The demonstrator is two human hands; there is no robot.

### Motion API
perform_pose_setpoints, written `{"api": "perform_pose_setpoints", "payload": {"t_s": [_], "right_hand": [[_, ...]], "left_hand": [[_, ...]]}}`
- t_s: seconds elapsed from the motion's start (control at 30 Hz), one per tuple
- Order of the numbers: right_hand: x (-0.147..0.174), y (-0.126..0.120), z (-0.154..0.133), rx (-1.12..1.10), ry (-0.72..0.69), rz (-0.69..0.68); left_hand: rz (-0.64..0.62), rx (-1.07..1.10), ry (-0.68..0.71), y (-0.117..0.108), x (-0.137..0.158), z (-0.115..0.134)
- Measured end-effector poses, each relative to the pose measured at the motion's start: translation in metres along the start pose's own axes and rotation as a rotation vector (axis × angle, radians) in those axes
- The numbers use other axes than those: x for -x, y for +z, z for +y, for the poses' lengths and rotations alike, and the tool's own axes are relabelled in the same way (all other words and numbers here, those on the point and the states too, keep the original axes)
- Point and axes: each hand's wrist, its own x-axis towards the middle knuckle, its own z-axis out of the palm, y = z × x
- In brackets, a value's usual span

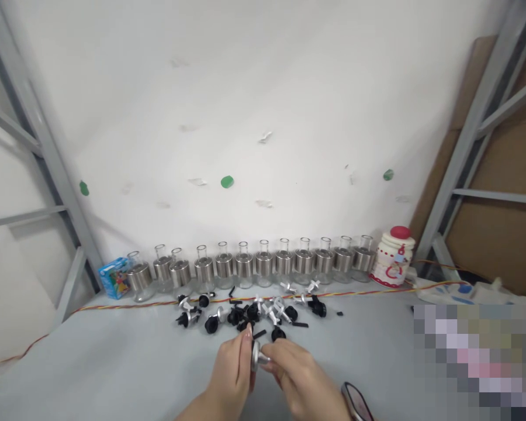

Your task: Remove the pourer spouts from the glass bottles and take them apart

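My left hand (232, 367) is closed around one end of a silver-and-black pour spout (256, 355), just above the table's near part. From the other side, the fingers of my right hand (298, 369) pinch the silver end of the same spout. Its black part is mostly hidden by my left fingers. Just beyond my hands lies a loose heap of similar spouts (252, 313) with silver tops and black bases. A small black strip (259, 334) rests close to my left fingertips, and a single spout (279, 333) lies just past my right fingers.
Several glass bottles (244, 264) with steel sleeves stand in a row along the white wall. A blue box (115, 278) is at the row's left end, a white jar with a red lid (393, 257) at its right. A twisted red-yellow wire (146, 304) crosses the grey table (114, 362).
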Motion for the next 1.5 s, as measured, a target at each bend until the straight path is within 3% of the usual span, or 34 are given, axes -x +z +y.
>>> {"api": "perform_pose_setpoints", "payload": {"t_s": [0.07, 0.27, 0.43, 0.53, 0.63, 0.73, 0.83, 0.93, 1.17, 1.37, 1.5], "right_hand": [[0.0, -0.002, -0.001, -0.032, 0.015, -0.016], [-0.003, -0.015, -0.008, -0.206, 0.069, -0.08], [-0.009, -0.014, -0.001, -0.607, 0.258, -0.233], [-0.013, -0.001, 0.01, -0.849, 0.37, -0.31], [-0.014, 0.007, 0.013, -0.801, 0.408, -0.287], [-0.013, 0.003, 0.011, -0.27, 0.187, -0.094], [-0.012, -0.005, 0.012, 0.314, -0.196, 0.007], [-0.012, -0.005, 0.018, 0.531, -0.362, 0.023], [0.0, 0.013, 0.016, 0.457, -0.402, 0.16], [0.005, 0.024, 0.004, 0.364, -0.315, 0.393], [0.005, 0.026, -0.001, 0.182, -0.213, 0.356]], "left_hand": [[0.022, -0.043, 0.061, 0.001, 0.002, -0.001], [0.174, -0.366, 0.495, -0.004, 0.008, -0.009], [0.231, -0.464, 0.713, -0.011, 0.006, -0.009], [0.142, -0.386, 0.577, -0.01, -0.001, -0.006], [0.039, -0.064, 0.107, -0.003, -0.008, 0.001], [-0.003, 0.285, -0.367, 0.006, -0.012, 0.007], [-0.011, 0.429, -0.515, 0.012, -0.013, 0.01], [-0.004, 0.452, -0.513, 0.013, -0.01, 0.009], [0.064, 0.375, -0.366, 0.012, 0.003, 0.015], [0.102, 0.237, -0.2, 0.007, 0.012, 0.017], [0.161, 0.059, -0.032, 0.004, 0.012, 0.012]]}}
